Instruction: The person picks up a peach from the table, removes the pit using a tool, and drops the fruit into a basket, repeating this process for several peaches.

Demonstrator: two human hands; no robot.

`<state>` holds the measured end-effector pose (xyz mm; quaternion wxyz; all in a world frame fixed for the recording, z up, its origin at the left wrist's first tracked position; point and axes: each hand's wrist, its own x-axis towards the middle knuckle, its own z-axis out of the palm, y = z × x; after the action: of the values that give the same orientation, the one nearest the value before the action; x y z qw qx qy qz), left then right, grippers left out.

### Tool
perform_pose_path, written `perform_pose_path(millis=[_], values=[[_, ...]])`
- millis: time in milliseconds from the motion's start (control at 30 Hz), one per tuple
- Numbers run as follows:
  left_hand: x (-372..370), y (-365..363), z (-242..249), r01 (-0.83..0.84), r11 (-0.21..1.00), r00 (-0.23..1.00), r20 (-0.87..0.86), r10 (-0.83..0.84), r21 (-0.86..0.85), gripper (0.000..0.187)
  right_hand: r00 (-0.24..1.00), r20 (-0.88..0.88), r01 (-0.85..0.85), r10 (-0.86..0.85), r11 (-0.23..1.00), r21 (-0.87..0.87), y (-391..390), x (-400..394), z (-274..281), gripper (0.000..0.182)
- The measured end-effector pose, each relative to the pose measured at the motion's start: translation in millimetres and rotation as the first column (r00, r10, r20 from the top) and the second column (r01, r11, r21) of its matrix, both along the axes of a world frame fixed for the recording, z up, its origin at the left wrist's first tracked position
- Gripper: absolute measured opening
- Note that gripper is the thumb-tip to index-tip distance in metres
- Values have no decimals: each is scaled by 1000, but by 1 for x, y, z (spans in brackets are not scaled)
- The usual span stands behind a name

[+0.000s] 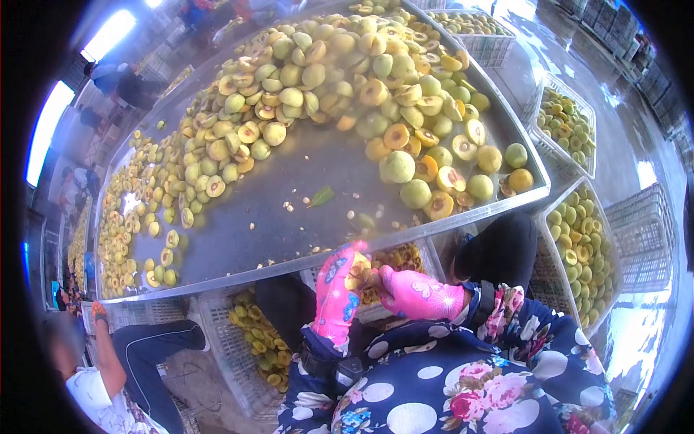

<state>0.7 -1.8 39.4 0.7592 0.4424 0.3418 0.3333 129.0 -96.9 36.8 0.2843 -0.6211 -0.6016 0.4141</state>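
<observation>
My left hand (335, 295), in a pink patterned glove, is closed around a yellow peach half (357, 275) at the near edge of the metal table (282, 210). Close beside it, my right hand (421, 295), in a matching glove, has its fingers pinched together against the fruit. Whatever the right fingers grip is too small and hidden to make out. Below both hands, a crate of cut yellow peach pieces (399, 259) shows partly. A large heap of halved and whole green-yellow peaches (289, 79) covers the far part of the table.
A green leaf (322, 196) and small pale bits lie on the tabletop. Crates of peaches (580, 253) stand along the right, with another crate (230, 362) below left. A seated person (108, 369) works at the left, with other people farther back.
</observation>
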Motion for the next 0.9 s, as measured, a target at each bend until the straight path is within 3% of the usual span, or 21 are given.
perform_pose_path(millis=[67, 167, 267, 367, 467, 567, 700, 800, 900], values=[[-2, 1, -1, -72, 985, 997, -23, 69, -160, 20, 999, -33, 18, -18, 1000, 8, -1, -6, 0, 25], [5, -4, -6, -208, 968, 976, -88, 197, -138, 19, 998, -27, 59, -59, 998, 26, 0, -14, 0, 23], [8, -8, -9, -255, 962, 966, -68, 249, -95, 19, 947, -308, -34, -89, 928, -372, 3, -6, 40, 20], [6, -11, -8, -236, 961, 972, -32, 233, -144, 19, 786, -583, -114, -203, 880, -461, -2, -5, 27, 23], [-1, -12, -10, -161, 977, 986, 23, 166, -139, 19, 502, -833, -352, -232, 825, -442, -2, 1, 17, 20], [-1, -14, -11, -152, 981, 983, 86, 163, -123, 22, 335, -888, -423, -315, 792, -441, -7, -2, 26, 25], [0, -14, -6, -77, 951, 953, 258, 159, -301, 26, 227, -894, -346, -386, 826, -445, -10, -11, 30, 23], [3, -16, 4, -189, 947, 958, 162, 236, -261, 30, 243, -903, -353, -354, 835, -422, -12, -8, 24, 21], [-15, -11, 24, -182, 975, 977, 93, 194, -126, 31, 205, -957, -417, -205, 866, -275, -11, -11, 20, 23]])
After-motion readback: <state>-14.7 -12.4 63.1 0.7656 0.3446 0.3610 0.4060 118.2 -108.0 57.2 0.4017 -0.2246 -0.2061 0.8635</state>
